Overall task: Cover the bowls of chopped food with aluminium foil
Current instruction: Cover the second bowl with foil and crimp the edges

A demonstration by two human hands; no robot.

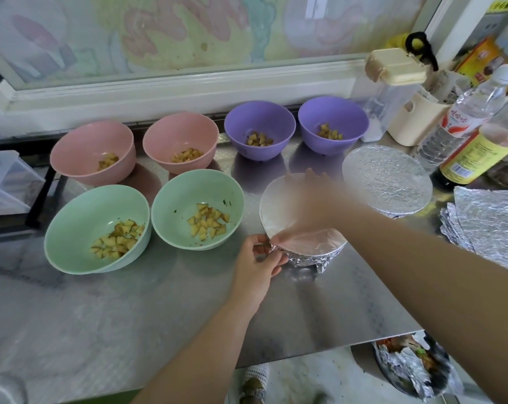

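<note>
A foil-covered bowl (314,246) stands on the steel counter in front of me. My left hand (261,258) pinches the crumpled foil at its near-left rim. My right hand (311,196), blurred, lies flat on top of the foil with fingers spread. A second foil-covered bowl (388,182) sits just behind to the right. Several uncovered bowls of chopped food stand to the left: two green (80,246) (171,199), two pink (80,147) (171,138), two purple (261,123) (334,118). A stack of foil sheets (492,223) lies at the right edge.
Bottles (477,153), a cream holder (413,121) and a lidded container (392,68) crowd the back right corner. A window sill (171,94) runs behind the bowls. Below the counter's front edge at the right, a bin (416,371) holds crumpled foil. A clear plastic box (4,182) sits far left.
</note>
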